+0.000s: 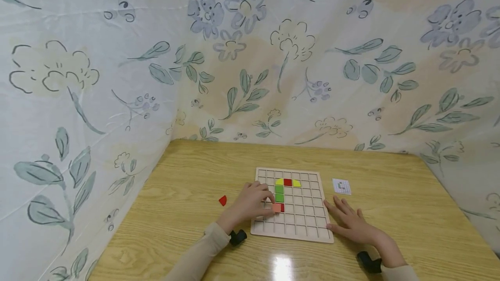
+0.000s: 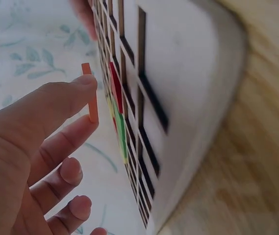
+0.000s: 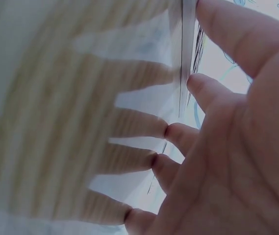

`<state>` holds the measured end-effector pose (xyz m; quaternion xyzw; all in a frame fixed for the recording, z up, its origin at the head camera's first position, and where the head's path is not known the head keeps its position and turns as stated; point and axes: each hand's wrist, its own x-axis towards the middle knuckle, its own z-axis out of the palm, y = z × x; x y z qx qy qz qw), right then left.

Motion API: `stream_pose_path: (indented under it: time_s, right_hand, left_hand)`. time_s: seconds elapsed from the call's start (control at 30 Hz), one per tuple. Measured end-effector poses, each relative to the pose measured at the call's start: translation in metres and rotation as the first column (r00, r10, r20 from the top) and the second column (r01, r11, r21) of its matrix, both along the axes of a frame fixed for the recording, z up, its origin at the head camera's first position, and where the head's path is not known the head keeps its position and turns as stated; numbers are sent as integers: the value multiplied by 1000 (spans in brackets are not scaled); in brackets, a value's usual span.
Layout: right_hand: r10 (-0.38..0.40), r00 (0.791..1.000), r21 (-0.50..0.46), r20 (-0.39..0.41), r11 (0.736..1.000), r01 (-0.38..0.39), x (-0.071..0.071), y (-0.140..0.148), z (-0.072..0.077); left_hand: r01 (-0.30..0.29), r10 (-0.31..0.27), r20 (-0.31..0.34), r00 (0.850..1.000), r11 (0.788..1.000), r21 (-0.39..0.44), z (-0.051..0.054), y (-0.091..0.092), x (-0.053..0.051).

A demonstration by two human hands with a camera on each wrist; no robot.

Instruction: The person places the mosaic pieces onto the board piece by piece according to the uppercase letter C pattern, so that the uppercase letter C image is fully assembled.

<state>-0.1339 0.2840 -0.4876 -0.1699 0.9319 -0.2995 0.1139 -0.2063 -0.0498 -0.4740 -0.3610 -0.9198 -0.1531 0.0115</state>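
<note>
My left hand (image 1: 251, 200) pinches an orange square tile (image 2: 92, 100) between thumb and index finger. In the left wrist view the tile stands just off the pale wooden grid board (image 1: 291, 236). A red tile (image 1: 283, 207) in the grid lies beside it, partly hidden in the head view. Above that, two green square tiles (image 1: 279, 193) form a column. At the top, a red square (image 1: 287, 182) sits between two yellow pieces with a curved edge (image 1: 297, 183). My right hand (image 1: 353, 224) rests with spread fingers at the board's right edge.
A loose red wedge-shaped piece (image 1: 223, 200) lies on the wooden table (image 1: 187, 177), left of the board. Right of the board is a small card (image 1: 341, 186) printed with a grid pattern. Floral cloth (image 1: 250, 99) hangs behind and at both sides.
</note>
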Motion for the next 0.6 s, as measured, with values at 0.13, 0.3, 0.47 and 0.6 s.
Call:
stream_pose_path:
  time_s: [0.13, 0.3, 0.47, 0.6]
  right_hand:
    - [2, 1000, 1, -7, 1000, -2, 1, 0, 1]
    - [1, 1000, 9, -8, 1000, -1, 1, 0, 2]
    - [4, 1000, 13, -15, 1000, -3, 1, 1, 0]
    - [10, 1000, 6, -19, 1000, -10, 0, 1, 1]
  left_hand:
    - [14, -14, -18, 1000, 1000, -2, 0, 7, -1]
    - [16, -16, -20, 1000, 1000, -19, 0, 18, -4]
    - [-7, 6, -17, 1000, 998, -59, -1, 28, -4]
    - [-20, 18, -33, 999, 997, -69, -2, 32, -4]
